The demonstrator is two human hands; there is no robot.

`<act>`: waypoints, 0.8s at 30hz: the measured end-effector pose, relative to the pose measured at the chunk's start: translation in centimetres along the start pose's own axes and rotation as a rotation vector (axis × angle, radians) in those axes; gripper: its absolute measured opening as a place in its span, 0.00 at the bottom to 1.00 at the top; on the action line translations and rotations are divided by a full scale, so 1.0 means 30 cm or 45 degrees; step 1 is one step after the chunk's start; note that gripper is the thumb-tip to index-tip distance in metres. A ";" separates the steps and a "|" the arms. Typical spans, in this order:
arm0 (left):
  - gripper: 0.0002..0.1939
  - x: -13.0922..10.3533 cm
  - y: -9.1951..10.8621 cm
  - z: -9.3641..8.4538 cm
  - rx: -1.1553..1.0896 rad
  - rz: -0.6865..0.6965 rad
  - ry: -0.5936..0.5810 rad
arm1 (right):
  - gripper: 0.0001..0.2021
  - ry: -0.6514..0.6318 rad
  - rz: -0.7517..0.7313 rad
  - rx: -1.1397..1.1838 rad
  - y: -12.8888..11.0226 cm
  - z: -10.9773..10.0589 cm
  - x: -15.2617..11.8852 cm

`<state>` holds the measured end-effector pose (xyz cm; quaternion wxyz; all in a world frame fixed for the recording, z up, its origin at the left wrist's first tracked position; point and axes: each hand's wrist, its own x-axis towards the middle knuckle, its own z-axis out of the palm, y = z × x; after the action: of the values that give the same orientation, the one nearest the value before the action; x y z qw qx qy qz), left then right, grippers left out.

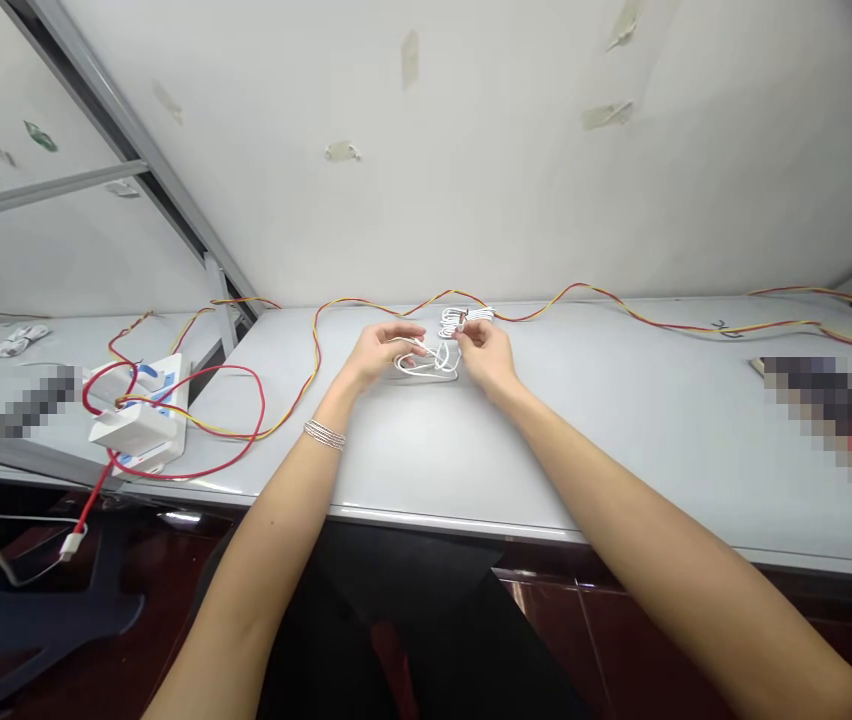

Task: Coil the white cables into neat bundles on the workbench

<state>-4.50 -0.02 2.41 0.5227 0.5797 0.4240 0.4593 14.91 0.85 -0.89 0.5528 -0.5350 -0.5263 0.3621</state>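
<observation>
A loosely looped white cable [426,368] spans the gap between my two hands, just over the light grey tabletop [426,450]. My left hand [387,352] has its fingers curled around the left end of the loops. On the other side, my right hand [487,358] pinches the cable with thumb and fingers closed. Right behind it lies a bundled white cable [457,318], wound in a coil and bound at the middle; the right fingers partly cover it.
A twisted red and yellow wire [355,300] runs along the back of the table. At left sits a white power strip [163,400] with plugs and a red cable [261,400]. Another white cable bundle [19,340] lies far left. A blurred-out object [838,410] rests at right.
</observation>
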 end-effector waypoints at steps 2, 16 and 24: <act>0.13 0.004 -0.018 0.002 0.058 0.017 0.006 | 0.04 -0.030 -0.054 -0.054 -0.002 -0.001 -0.005; 0.21 0.003 -0.024 0.011 -0.019 0.048 0.050 | 0.04 -0.065 -0.131 -0.090 -0.051 -0.011 -0.034; 0.18 0.010 -0.022 0.016 0.045 0.162 0.175 | 0.04 -0.064 -0.119 -0.179 -0.063 -0.006 -0.047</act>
<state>-3.98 0.22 1.77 0.4520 0.5815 0.4293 0.5227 14.54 -0.87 0.69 0.5168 -0.5380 -0.5886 0.3113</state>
